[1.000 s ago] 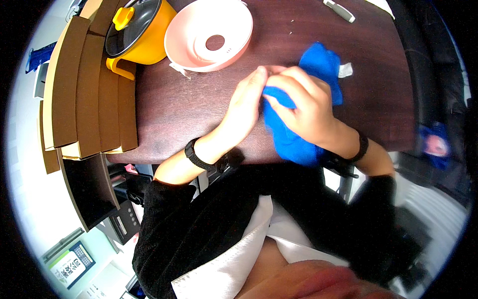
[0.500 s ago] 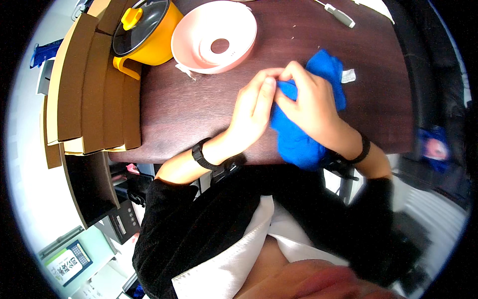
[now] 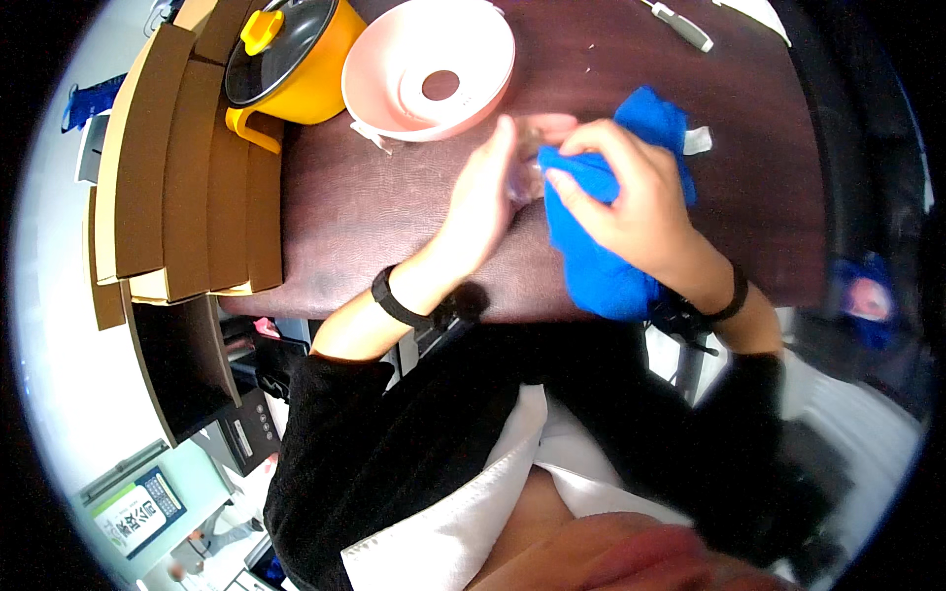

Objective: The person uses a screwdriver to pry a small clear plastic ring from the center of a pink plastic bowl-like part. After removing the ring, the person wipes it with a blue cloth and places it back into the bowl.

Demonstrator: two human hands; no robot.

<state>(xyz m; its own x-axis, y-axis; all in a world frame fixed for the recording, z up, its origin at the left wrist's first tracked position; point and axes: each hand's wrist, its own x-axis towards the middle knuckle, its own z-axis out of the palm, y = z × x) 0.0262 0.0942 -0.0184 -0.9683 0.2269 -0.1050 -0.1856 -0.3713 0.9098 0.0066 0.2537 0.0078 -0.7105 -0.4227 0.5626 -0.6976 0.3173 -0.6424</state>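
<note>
My right hand (image 3: 631, 187) pinches a blue cloth (image 3: 603, 276) between thumb and fingers. The cloth hangs down past the table's near edge, and its bunched upper end, with a white tag (image 3: 698, 141), rises behind the hand. Facing it, my left hand (image 3: 478, 197) is cupped with the thumb up around a small see-through object (image 3: 526, 167). That object is blurred, so its kind cannot be made out. It lies between my left palm and the pinched corner of the cloth.
A pink bowl-shaped piece (image 3: 483, 59) with a round hole in its bottom stands beyond my left hand. Beside it is a yellow pot (image 3: 330, 74) with a dark lid. Cardboard (image 3: 187, 187) borders the left side. A grey-handled tool (image 3: 682, 27) lies at the far right.
My hands were together at the cloth's edge; now they have parted a little. The left hand has opened outward, showing the see-through object. The right hand still grips the cloth.
</note>
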